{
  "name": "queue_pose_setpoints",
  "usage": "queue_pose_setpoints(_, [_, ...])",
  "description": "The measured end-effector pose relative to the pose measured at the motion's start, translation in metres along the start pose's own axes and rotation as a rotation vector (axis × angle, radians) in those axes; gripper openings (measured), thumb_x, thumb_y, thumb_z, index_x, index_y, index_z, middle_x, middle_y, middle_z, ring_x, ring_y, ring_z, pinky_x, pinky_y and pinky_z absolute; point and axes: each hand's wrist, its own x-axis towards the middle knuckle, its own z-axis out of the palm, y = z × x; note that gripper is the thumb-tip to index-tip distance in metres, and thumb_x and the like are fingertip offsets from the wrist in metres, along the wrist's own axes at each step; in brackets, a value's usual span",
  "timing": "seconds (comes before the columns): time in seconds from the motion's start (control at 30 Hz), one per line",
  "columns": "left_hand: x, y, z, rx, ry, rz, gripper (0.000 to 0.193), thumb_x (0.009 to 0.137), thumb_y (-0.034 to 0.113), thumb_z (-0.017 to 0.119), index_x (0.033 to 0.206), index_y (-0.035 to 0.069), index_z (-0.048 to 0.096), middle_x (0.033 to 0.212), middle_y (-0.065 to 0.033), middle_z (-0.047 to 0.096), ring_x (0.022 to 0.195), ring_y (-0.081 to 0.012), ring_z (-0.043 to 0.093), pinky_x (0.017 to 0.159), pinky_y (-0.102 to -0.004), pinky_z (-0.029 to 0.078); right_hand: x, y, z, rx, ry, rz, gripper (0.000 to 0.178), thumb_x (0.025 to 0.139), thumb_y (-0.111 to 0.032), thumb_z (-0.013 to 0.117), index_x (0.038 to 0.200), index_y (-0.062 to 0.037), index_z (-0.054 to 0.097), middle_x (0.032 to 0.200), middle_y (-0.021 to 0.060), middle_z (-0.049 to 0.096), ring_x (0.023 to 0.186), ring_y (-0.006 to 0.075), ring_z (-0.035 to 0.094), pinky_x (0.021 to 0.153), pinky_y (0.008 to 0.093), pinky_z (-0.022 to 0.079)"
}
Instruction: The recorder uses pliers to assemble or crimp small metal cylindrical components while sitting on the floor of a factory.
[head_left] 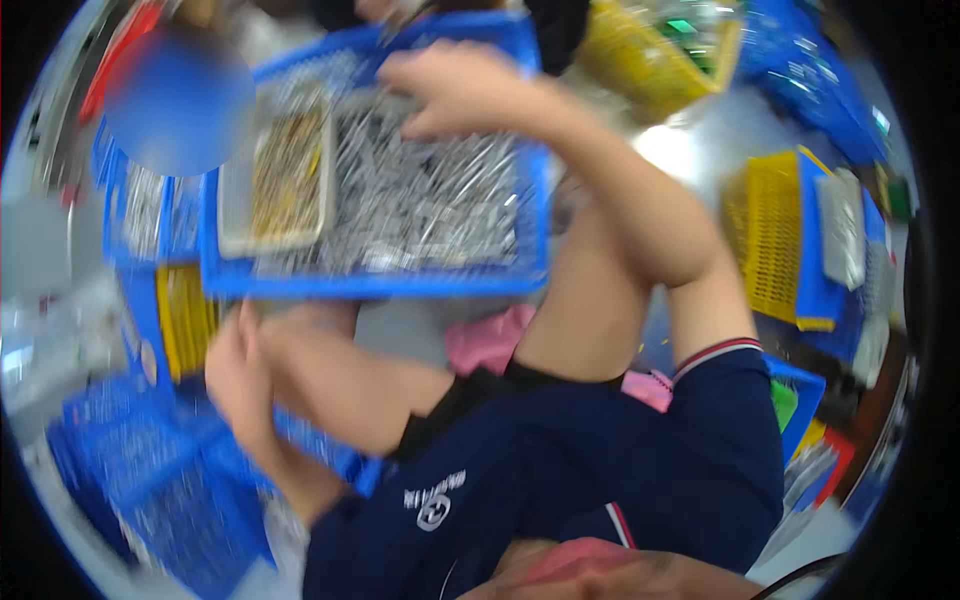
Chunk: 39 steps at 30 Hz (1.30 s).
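A large blue plastic basket stands in front of my knees. It is filled with many thin, silvery pieces, too blurred to name. Inside it, at the left, sits an off-white tray of thin brownish-yellow pieces. Over the far part of the basket, my right hand hovers with thumb and fingers apart and nothing visible in it. Just below the basket's near left corner, beside my knee, is my left hand. Motion smears its fingers, and I make out nothing held there.
Yellow baskets stand at the far right and right. Stacked blue baskets lie at the lower left, with a yellow one above them. Blue bags fill the far right corner. Another person's hand shows beyond my basket.
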Motion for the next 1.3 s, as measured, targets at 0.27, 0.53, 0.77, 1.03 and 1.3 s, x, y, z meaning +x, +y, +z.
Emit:
queue_pose_setpoints(0.27, [0.113,0.102,0.152,0.079,-0.581,0.876,0.018,0.090,0.024,0.060,0.094,0.007,0.060,0.091,-0.0156,0.067,0.089,-0.0365,0.065,0.075,-0.0462,0.051,-0.002,0.003,0.021,0.089,0.079,-0.087,0.029,0.075,-0.021,0.068,0.095,-0.0005,0.062,0.088,0.0233,0.066,0.086,0.0404,0.065,0.076,0.0479,0.051])
queue_pose_setpoints(0.53, [0.185,0.157,0.341,0.370,-0.674,0.818,0.031,0.093,0.040,0.056,0.103,0.013,0.066,0.102,-0.0129,0.070,0.098,-0.0334,0.067,0.082,-0.0474,0.053,-0.009,0.024,0.019,0.083,0.158,-0.101,0.023,0.075,-0.008,0.061,0.095,0.0022,0.065,0.093,0.0243,0.068,0.093,0.0396,0.066,0.081,0.0462,0.053])
queue_pose_setpoints(0.77, [0.202,0.202,0.428,-0.090,-0.090,1.274,0.035,0.084,0.039,0.068,0.107,0.013,0.066,0.103,-0.0124,0.071,0.096,-0.0326,0.069,0.080,-0.0485,0.053,0.000,0.026,0.004,0.171,0.126,-0.115,0.019,0.074,-0.005,0.061,0.089,0.0029,0.069,0.090,0.0247,0.069,0.085,0.0379,0.070,0.075,0.0434,0.056])
queue_pose_setpoints(1.03, [0.193,0.207,0.446,0.133,-0.003,1.310,0.033,0.080,0.034,0.070,0.105,0.011,0.068,0.102,-0.0126,0.071,0.095,-0.0319,0.069,0.079,-0.0489,0.053,-0.012,0.034,0.041,0.081,0.315,-0.194,0.037,0.073,-0.023,0.071,0.103,-0.0053,0.058,0.087,0.0188,0.067,0.084,0.0379,0.066,0.075,0.0474,0.053])
queue_pose_setpoints(1.3, [0.174,0.231,0.293,0.234,-0.562,0.935,0.040,0.076,0.017,0.064,0.115,0.008,0.065,0.106,-0.0167,0.069,0.100,-0.0311,0.067,0.081,-0.0499,0.052,-0.011,0.044,0.018,0.175,0.223,-0.019,0.040,0.073,-0.025,0.074,0.106,-0.0076,0.059,0.083,0.0189,0.067,0.082,0.0393,0.066,0.072,0.0477,0.052])
